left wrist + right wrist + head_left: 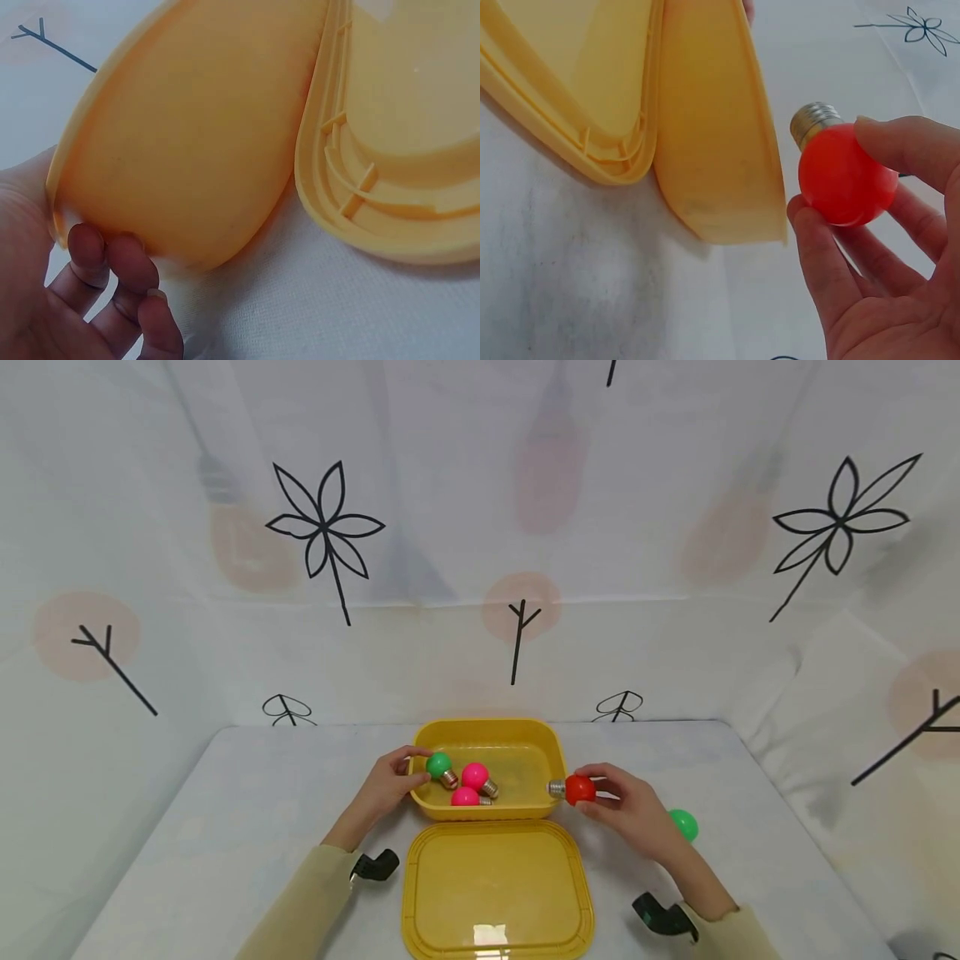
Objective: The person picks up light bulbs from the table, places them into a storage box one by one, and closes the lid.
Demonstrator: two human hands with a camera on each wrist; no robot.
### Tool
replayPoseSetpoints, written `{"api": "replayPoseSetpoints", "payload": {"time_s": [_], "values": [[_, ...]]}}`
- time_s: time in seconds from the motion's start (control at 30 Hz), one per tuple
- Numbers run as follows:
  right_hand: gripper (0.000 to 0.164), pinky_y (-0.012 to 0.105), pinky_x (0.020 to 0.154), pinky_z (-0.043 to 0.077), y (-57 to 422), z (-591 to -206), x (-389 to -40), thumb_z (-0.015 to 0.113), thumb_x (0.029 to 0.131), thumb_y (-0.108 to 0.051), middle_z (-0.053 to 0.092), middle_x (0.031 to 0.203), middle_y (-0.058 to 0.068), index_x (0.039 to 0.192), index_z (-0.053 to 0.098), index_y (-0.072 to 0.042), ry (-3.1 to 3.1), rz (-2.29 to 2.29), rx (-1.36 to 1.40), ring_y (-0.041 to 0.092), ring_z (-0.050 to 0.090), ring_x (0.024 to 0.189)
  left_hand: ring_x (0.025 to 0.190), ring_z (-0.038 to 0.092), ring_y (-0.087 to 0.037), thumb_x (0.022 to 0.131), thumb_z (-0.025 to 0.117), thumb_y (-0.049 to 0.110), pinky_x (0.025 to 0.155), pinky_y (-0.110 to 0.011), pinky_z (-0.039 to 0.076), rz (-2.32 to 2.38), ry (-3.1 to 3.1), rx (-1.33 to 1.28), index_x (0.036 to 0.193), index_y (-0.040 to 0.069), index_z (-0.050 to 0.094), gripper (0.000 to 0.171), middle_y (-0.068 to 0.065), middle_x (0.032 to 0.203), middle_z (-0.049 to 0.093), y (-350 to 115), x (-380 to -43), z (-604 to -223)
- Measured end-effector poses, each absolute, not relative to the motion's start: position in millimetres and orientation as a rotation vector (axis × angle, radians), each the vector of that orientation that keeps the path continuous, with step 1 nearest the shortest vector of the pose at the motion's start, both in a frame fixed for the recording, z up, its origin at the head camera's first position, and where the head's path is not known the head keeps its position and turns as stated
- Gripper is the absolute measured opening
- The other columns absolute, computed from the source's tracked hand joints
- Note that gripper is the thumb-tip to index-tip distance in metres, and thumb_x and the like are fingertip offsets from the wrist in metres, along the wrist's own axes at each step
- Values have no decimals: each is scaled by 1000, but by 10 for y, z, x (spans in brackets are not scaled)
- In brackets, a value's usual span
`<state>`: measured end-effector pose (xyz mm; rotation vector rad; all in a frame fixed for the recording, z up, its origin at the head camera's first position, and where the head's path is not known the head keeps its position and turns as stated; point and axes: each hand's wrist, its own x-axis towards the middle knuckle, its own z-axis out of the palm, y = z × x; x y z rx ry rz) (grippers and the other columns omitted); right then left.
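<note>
A yellow plastic box [525,760] stands on the table, holding a green light bulb [438,765] and two pink light bulbs [475,775] in its left part. My left hand [386,787] grips the box's left rim, near the green bulb; in the left wrist view its fingers [131,262] curl against the outer wall. My right hand [626,802] pinches a red light bulb [847,174] by its round globe between thumb and fingers. The bulb's metal screw base [557,788] points left, right at the box's right rim.
A yellow lid [498,889] lies on the table in front of the box. Another green bulb [684,824] is on the table at the right, partly hidden behind my right wrist. A patterned white cloth [450,652] rises behind the table.
</note>
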<state>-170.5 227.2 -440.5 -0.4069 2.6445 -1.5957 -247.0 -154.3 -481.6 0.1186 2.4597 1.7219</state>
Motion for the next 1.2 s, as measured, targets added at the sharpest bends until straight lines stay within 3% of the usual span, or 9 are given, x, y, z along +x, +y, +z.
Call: {"api": "replayPoseSetpoints", "payload": {"time_s": [0.37, 1.2], "values": [[41, 30, 89, 53, 2168, -4360, -1828, 77, 88, -21, 62, 124, 6, 126, 61, -16, 2596, -1598, -425, 28, 62, 112, 65, 42, -19, 87, 73, 8, 56, -24, 35, 1733, 2450, 117, 119, 15, 69, 33, -4, 71, 43, -1545, -2478, -4833], [41, 32, 83, 56, 1952, -4292, -1996, 73, 92, -19, 62, 123, 13, 128, 59, -6, 2569, -1555, -593, 32, 62, 110, 61, 41, -18, 87, 73, 8, 54, -24, 35, 1727, 2469, 141, 120, 14, 69, 34, -3, 68, 42, -1545, -2481, -4848]]}}
